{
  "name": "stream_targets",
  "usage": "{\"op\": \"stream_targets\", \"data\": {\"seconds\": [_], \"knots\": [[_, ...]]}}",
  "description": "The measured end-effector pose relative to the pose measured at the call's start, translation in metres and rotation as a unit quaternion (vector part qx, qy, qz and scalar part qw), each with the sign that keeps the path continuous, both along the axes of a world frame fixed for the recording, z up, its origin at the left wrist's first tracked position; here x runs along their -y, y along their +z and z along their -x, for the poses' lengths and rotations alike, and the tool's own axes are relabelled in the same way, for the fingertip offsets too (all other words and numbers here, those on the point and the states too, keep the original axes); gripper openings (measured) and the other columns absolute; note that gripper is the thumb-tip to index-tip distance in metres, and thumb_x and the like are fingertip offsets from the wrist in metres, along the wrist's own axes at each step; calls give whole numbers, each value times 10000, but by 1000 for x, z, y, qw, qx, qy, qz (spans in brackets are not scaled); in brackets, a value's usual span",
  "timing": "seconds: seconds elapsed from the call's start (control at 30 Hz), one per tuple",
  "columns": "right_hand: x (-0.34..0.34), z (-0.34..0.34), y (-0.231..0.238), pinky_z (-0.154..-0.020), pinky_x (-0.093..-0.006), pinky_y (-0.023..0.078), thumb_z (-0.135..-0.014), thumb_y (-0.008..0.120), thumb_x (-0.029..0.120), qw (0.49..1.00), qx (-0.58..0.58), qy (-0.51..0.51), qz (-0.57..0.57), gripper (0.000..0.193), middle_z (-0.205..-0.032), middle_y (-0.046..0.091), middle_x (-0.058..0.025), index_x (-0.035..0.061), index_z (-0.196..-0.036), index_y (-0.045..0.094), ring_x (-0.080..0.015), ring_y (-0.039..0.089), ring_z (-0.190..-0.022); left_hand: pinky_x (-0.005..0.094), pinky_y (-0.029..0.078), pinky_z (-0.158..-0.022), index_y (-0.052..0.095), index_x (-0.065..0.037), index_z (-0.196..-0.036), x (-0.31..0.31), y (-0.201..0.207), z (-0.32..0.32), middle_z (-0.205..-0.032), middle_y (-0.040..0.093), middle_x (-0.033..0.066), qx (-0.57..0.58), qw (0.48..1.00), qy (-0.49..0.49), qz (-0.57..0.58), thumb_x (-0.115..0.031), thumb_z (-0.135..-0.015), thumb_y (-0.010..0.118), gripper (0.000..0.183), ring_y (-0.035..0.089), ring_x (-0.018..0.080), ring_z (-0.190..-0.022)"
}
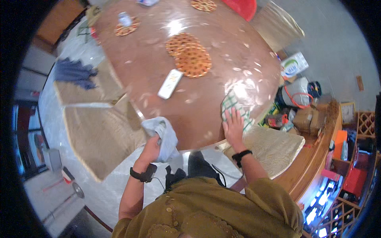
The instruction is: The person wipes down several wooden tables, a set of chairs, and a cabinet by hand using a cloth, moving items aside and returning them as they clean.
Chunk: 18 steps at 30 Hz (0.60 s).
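Left hand [151, 147] grips a bunched pale grey cloth [163, 135] at the round brown table's [151, 67] near edge. Right hand [233, 126] lies flat, fingers spread, pressing a green checked cloth [234, 106]. Farther in: a white remote [170, 83], then woven trivets [189, 55].
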State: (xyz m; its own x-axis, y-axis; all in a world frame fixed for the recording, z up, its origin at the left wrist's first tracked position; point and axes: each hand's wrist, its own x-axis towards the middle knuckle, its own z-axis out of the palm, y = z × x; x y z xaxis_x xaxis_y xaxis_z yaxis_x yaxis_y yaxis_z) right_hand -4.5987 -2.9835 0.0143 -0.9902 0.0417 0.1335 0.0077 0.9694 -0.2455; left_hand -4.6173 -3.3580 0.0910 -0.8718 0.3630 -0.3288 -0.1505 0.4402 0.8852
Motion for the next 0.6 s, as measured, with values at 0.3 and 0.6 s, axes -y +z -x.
{"op": "stream_targets", "data": {"seconds": [0.3, 0.6], "knots": [[195, -84, -1, -1090, -554, 225, -875, 586, 230, 985, 6, 172, -9, 585, -1519, 307, -129, 182, -1430, 408, -362, 283, -1383, 314, 441, -946, 557, -9, -1259, 220, 66, -297, -1172, 644, 84, 69, 986, 153, -22, -120, -842, 663, 444, 553, 140, -1068], [251, -57, -28, -1057, -538, 299, -831, 555, 153, 987, -21, 156, -38, 605, -1470, 371, -172, 142, -1418, 408, -377, 334, -1347, 329, 483, -836, 570, -35, -1219, 343, 10, -579, -1070, 647, 40, 122, 804, 566, -133, -229, -989, 466, 319, 595, 173, -942]]}}
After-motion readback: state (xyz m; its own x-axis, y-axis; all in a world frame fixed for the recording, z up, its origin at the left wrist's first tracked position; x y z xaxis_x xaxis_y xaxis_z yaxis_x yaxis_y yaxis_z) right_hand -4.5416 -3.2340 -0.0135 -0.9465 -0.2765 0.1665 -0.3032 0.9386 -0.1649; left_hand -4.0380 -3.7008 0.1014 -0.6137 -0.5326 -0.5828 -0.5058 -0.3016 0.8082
